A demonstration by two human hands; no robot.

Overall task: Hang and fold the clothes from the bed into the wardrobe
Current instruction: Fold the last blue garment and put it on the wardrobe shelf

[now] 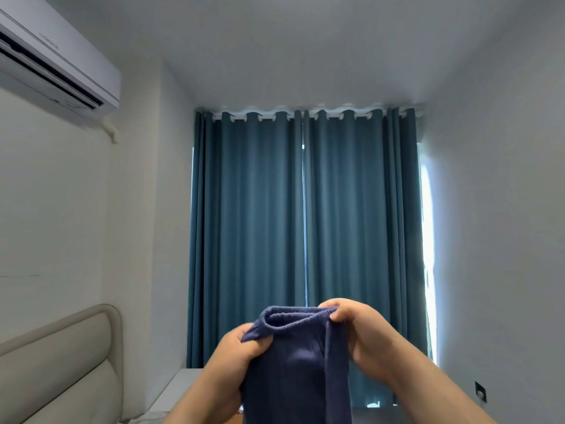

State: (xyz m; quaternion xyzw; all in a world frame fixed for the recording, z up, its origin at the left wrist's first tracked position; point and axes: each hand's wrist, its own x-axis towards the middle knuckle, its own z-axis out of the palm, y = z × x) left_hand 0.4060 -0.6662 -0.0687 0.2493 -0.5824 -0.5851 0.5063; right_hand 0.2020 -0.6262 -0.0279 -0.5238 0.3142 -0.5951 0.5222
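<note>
Head view: both hands are raised in front of the chest, holding a dark blue garment (293,362) up by its elastic waistband. The left hand (241,353) pinches the left end of the waistband, thumb on the near face and fingers curled behind the cloth. The right hand (357,335) grips the right end a little higher, thumb and forefinger closed tight on the top edge where the band folds over. Between the two grips the waistband gapes in a narrow loop, and the rest of the fabric hangs straight down below the hands and runs out of the bottom of the picture. A thick seam or folded edge drops down from the right hand's pinch.

Behind the garment hang closed teal curtains (302,234) on ring tops, with bright daylight leaking along their right edge. An air conditioner (55,56) is mounted high on the left wall, and a padded beige headboard (61,362) shows at the lower left
</note>
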